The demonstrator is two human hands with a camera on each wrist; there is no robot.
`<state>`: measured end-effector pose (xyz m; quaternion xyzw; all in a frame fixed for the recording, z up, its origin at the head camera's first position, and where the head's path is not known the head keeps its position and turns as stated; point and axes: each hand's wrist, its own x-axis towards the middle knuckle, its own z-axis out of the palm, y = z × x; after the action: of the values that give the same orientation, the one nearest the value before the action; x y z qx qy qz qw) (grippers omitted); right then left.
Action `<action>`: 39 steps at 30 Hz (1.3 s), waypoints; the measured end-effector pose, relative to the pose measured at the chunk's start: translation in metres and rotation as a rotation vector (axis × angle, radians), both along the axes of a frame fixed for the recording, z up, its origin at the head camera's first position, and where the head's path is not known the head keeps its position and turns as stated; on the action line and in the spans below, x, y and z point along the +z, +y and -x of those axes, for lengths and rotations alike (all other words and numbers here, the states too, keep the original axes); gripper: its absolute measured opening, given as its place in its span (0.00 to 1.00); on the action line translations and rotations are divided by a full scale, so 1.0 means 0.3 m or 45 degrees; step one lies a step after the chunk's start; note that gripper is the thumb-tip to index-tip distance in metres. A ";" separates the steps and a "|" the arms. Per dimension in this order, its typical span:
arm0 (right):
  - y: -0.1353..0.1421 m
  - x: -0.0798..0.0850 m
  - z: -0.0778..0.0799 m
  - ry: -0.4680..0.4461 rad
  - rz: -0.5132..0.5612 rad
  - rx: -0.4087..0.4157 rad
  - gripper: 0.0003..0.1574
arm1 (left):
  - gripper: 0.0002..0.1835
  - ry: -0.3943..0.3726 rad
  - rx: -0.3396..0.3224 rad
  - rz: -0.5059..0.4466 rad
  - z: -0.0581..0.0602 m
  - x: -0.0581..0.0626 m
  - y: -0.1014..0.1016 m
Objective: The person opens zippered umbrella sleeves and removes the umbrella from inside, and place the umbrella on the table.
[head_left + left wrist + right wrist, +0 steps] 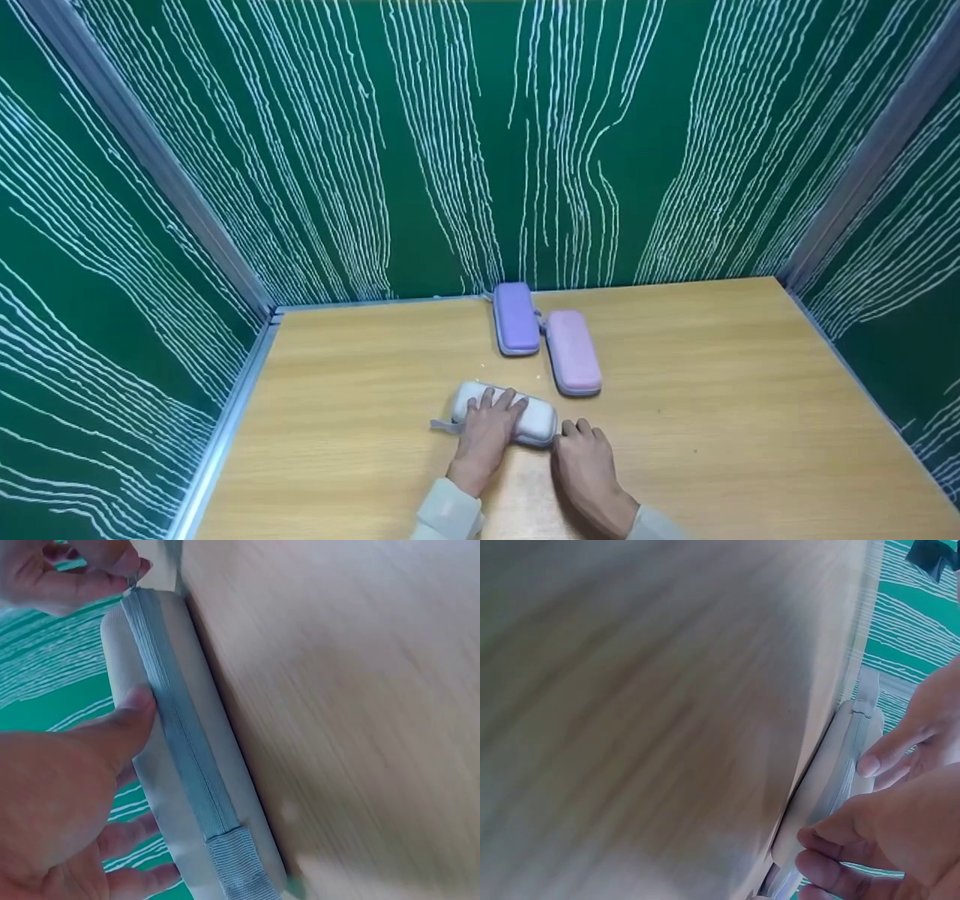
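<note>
Live now: left hand (487, 435) on the white zip case (537, 417), right hand (589, 459) pinching its zipper pull (133, 583)!
From my remote seat I've got the case lying on the wooden table (337, 405), gripped by the left hand, thumb pressed to its zippered side, fingers spread over the top. At the case's right end, the right hand's fingers are curled, thumb and fingertip closed on the small metal pull; my left wrist view catches it. Grey zipper tape (176, 709) runs along the near side, and a fabric loop (445, 426) sticks out at the left end. Beyond, I see a pink case (574, 352) and, farther back, a purple case (516, 319) near the green wall (435, 225).
</note>
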<state>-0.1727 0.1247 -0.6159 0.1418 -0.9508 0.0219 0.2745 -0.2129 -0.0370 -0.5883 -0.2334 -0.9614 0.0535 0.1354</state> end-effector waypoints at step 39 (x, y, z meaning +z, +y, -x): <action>-0.044 0.000 -0.009 -0.092 -0.030 -0.062 0.03 | 0.20 0.173 0.199 0.107 -0.039 -0.035 0.055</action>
<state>-0.1700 0.1115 -0.6158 0.1210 -0.9635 0.0092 0.2386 -0.2012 -0.0205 -0.5988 -0.1592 -0.9622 0.1199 0.1857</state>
